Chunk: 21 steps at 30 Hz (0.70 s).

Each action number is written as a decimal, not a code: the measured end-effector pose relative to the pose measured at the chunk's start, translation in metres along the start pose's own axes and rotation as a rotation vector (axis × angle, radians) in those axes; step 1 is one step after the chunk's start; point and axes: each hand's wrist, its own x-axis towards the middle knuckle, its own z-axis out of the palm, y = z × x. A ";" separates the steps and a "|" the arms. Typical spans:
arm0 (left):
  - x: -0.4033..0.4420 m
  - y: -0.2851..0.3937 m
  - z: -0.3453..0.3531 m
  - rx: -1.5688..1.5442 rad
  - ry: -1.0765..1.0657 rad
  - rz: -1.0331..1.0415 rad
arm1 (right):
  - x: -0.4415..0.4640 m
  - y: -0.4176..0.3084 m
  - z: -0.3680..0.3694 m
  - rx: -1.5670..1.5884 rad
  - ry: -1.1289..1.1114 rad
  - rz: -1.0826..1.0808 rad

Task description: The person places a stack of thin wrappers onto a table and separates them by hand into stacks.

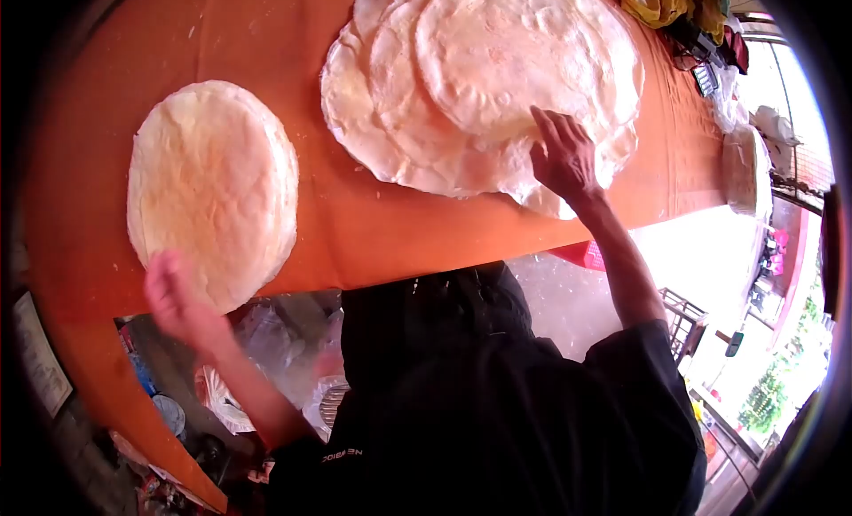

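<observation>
A large loose pile of thin round flatbreads [497, 55] lies at the back of the table, its sheets overlapping unevenly with wavy edges. My right hand [566, 157] is over the near right part of this pile, at the edge of the top flatbread. Its fingers are bent and reach left, with a gap between fingertips and thumb. To the left sits a neat stack of flatbreads [213, 188] with a lightly browned top. My left hand [177, 299], smeared by motion, is at the near edge of that stack; whether it touches the bread cannot be told.
An orange-covered table [328, 232] carries both piles, and its near edge runs just in front of my body. Plastic bags [266, 334] lie below it. Yellow cloth [657, 1] and a white round stack [745, 170] are at the far right. A metal rack [683, 321] stands beyond my right arm.
</observation>
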 end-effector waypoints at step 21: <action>-0.176 0.052 0.293 -1.081 -0.735 -0.973 | 0.005 -0.005 -0.035 0.498 -0.239 0.100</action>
